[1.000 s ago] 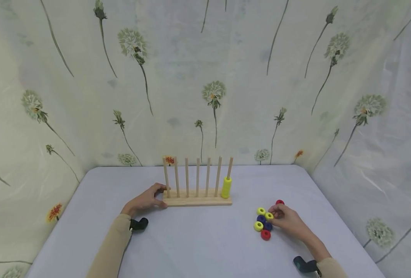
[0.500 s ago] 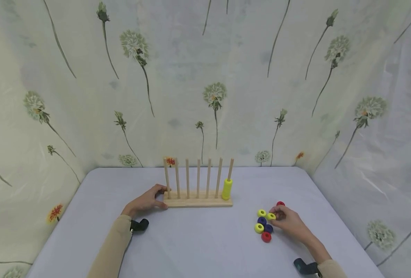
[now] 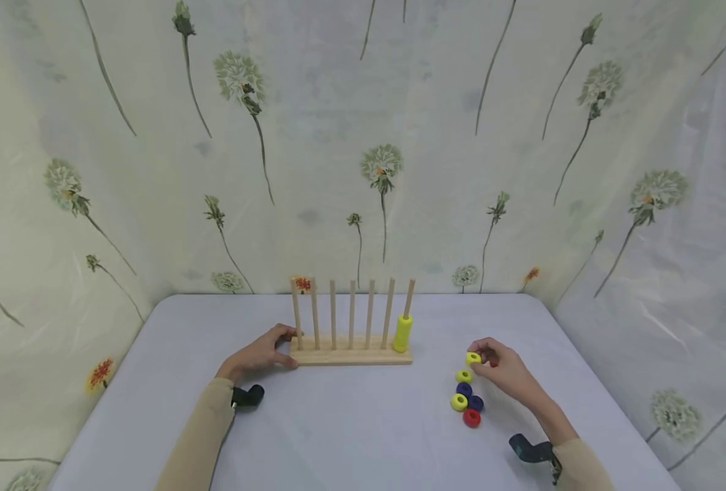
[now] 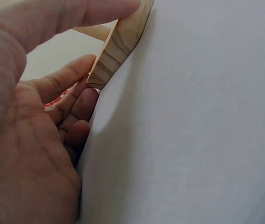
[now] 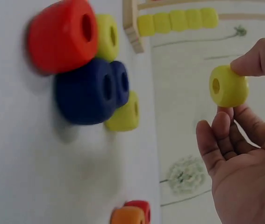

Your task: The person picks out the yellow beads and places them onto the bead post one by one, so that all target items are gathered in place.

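A wooden peg rack (image 3: pixel 352 357) with several upright pegs stands at mid-table. Yellow beads (image 3: pixel 402 333) are stacked on its rightmost peg. My left hand (image 3: pixel 257 356) holds the left end of the base, thumb at the front and fingers behind; the left wrist view shows the base's end face (image 4: pixel 116 56) between them. Raised above the table, a yellow bead (image 5: pixel 232 87) is pinched by my right hand (image 3: pixel 506 374), its hole showing. Just below that hand lie loose beads: yellow (image 3: pixel 459 402), blue (image 5: pixel 84 92) and red (image 5: pixel 63 37).
In the right wrist view, an orange bead (image 5: pixel 127 216) and a red bead (image 5: pixel 139 205) lie apart from the cluster. The white tabletop (image 3: pixel 363 429) ends at a flower-print curtain (image 3: pixel 313 164) behind. Dark wrist devices (image 3: pixel 249 395) sit near both sleeves.
The right hand has lifted the yellow bead out of the cluster, up and slightly left, away from the other beads. The left hand stays on the rack.
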`<state>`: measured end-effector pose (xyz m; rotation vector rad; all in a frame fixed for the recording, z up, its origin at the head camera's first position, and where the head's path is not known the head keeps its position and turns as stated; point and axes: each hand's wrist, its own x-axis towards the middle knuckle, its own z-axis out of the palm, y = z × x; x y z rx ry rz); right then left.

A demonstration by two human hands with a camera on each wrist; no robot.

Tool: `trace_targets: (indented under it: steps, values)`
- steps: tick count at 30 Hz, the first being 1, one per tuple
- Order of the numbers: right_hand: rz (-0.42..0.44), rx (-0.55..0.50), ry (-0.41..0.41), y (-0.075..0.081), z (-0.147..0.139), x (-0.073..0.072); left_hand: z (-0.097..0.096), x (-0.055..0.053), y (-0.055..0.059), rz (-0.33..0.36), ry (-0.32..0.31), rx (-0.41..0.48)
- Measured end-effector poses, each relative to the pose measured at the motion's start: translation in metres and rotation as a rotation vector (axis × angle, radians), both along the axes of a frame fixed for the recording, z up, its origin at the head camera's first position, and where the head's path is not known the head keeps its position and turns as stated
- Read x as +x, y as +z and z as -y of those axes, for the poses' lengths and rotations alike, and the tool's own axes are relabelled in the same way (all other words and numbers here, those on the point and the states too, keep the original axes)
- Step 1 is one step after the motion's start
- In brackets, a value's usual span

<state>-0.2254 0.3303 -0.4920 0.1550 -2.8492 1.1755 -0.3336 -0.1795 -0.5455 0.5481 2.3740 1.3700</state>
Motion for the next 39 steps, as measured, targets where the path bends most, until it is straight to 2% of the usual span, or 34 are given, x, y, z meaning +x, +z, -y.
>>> trace_targets:
  steps: [8,20,26,35,39]
  values:
    - [-0.039,-0.097,0.052,0.04,0.028,-0.018,0.0,-0.001,0.001,-0.014,-0.011,0.002]
    - [-0.154,-0.156,0.082,0.097,0.074,-0.048,-0.001,-0.002,-0.001,-0.015,-0.001,0.005]
    - [-0.188,-0.212,0.123,0.115,0.088,-0.062,0.0,-0.004,-0.003,-0.008,-0.003,0.012]
    - [-0.199,-0.201,0.179,0.13,0.1,-0.082,0.0,-0.003,-0.001,-0.002,0.004,0.005]
    - [-0.197,-0.193,0.219,0.147,0.11,-0.073,0.0,-0.002,0.001,-0.014,-0.001,0.001]
